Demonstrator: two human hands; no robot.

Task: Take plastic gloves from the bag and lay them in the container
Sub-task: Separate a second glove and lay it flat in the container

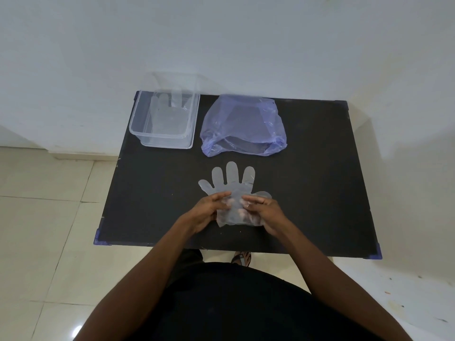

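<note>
A clear plastic glove [231, 185] lies spread over the black table [320, 180], its fingers pointing away from me. My left hand [209, 210] grips the glove's left side near the cuff, and my right hand [263, 210] grips the right side. A pale purple plastic bag [242, 124] sits behind the glove with its mouth facing me. At the table's far left corner stands a clear rectangular container [138, 124], and another clear glove [167, 114] lies flat inside it.
The table stands against a white wall. Pale floor tiles [49, 217] surround it on the left and right. My sandalled foot [242, 258] shows under the near table edge.
</note>
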